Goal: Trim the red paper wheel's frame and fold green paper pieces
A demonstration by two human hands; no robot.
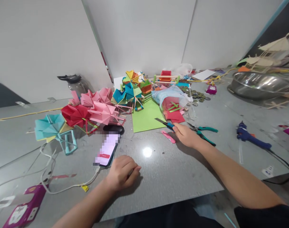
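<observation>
The right hand [186, 135] has its fingers closed over the blue handles of small scissors [163, 123] lying flat on the table [173, 171] beside green paper [145, 118]; they look light, rigid and sharp-tipped, best gripped by the handles, while the left hand [123, 172] rests curled and empty.

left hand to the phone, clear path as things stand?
Probably yes. The left hand rests curled on the table right beside the phone, whose near end lies just ahead of the knuckles. Nothing lies between them; the white cable runs off to the side.
</observation>
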